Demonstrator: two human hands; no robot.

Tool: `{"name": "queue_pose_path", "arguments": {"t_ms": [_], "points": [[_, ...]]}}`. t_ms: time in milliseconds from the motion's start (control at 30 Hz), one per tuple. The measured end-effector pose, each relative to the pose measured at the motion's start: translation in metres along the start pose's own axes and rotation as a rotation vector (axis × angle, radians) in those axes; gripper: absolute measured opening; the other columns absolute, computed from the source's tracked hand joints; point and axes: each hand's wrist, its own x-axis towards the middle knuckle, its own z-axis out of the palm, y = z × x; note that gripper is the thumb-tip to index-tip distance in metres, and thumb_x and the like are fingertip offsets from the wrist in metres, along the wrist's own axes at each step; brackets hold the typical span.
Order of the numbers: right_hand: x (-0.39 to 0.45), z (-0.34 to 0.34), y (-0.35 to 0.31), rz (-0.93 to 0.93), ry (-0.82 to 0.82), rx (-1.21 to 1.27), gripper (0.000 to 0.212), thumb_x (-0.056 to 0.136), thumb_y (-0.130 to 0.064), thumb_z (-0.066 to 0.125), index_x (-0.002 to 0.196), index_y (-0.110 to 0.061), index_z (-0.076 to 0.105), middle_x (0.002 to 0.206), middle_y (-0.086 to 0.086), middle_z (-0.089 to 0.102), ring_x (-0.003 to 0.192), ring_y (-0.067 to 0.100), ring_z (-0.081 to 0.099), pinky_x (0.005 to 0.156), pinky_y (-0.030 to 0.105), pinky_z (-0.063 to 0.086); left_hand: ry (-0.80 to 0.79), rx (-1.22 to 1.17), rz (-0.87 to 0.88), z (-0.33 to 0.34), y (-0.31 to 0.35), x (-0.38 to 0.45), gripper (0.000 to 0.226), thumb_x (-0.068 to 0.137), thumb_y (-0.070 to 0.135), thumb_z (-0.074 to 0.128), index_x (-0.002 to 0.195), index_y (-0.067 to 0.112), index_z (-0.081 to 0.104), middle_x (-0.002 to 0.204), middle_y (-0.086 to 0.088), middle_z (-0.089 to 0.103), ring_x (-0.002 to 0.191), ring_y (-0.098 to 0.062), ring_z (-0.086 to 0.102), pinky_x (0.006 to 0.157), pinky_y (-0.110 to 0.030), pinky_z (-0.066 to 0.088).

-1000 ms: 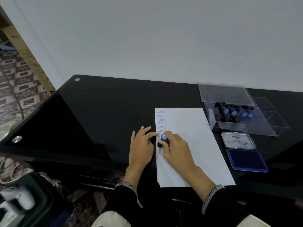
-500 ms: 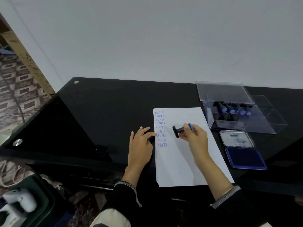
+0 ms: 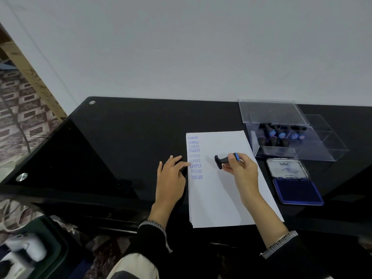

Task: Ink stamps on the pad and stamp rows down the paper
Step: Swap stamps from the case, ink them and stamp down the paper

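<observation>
The right hand (image 3: pixel 242 170) pinches one stamp (image 3: pixel 225 161) by its handle, fingers and thumb curled round the black stem just below the blue cap, and holds it clear above the paper (image 3: pixel 225 190), turned on its side so the dark stamping face points toward the left hand. Left of that grip, the left hand (image 3: pixel 171 178) lies flat with its fingers straight, palm on the black table (image 3: pixel 124 141) and fingertips touching the paper's left edge; it holds nothing. Between the two hands, down the left margin of the top sheet, runs one column of blue impressions (image 3: pixel 194 158): seven read SAMPLE, two of them upside down, and below these two read AIR MAIL, both upside down, nine in all. The paper is a small stack, several sheet edges showing at its near left corner, though their number cannot be told. To the right of the grip, near the paper's right edge, lies one ink pad (image 3: pixel 298 191), open, its lid laid back behind the blue pad. Beyond the gripping hand and to its right stands one clear plastic box (image 3: pixel 314 146) with its lid (image 3: pixel 271 111) resting across the far side; inside it are spare stamps (image 3: pixel 279 135), about seven by their caps and bases, though the overlap makes the count uncertain.
</observation>
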Motion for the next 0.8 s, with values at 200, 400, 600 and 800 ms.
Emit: {"name": "queue_pose_path", "arguments": {"t_ms": [200,400,600,800], "points": [[-0.011,-0.030,-0.013,-0.323,-0.161,-0.329,0.018,0.085,-0.012,0.068,0.099,-0.023,0.065,0.091,-0.017,0.065,0.085,0.003,0.061,0.074,0.006,0.044,-0.032,0.095,-0.046,-0.005,0.015,0.001,0.044,0.094,0.002,0.043,0.123,0.027,0.062,0.146,0.003,0.044,0.144,-0.015,0.022,0.119,-0.042,0.003],[-0.016,-0.091,-0.019,-0.352,-0.024,-0.395,0.026,0.083,-0.009,0.070,0.107,-0.019,0.066,0.099,-0.007,0.062,0.089,0.009,0.060,0.071,0.009,0.047,0.002,0.141,0.041,0.016,0.072,0.006,0.039,0.093,0.003,0.045,0.128,0.018,0.054,0.143,-0.001,0.045,0.136,-0.020,0.036,0.117,-0.043,0.015],[-0.013,-0.150,-0.014,-0.258,0.147,-0.390,0.025,0.084,-0.019,0.070,0.106,-0.029,0.064,0.096,-0.012,0.065,0.086,0.001,0.064,0.074,0.017,0.053,-0.086,-0.084,0.199,0.070,0.137,0.006,0.032,0.100,0.024,0.045,0.131,0.022,0.051,0.141,0.006,0.048,0.132,-0.014,0.040,0.109,-0.019,0.014],[0.017,-0.167,-0.022,-0.362,0.181,-0.368,0.029,0.086,-0.015,0.068,0.101,-0.037,0.057,0.088,-0.015,0.061,0.081,-0.009,0.060,0.062,0.003,0.045,-0.178,0.062,0.221,0.101,0.130,0.014,0.056,0.100,0.043,0.037,0.149,0.021,0.027,0.156,0.006,0.025,0.146,-0.011,0.009,0.116,-0.025,-0.002]]}}
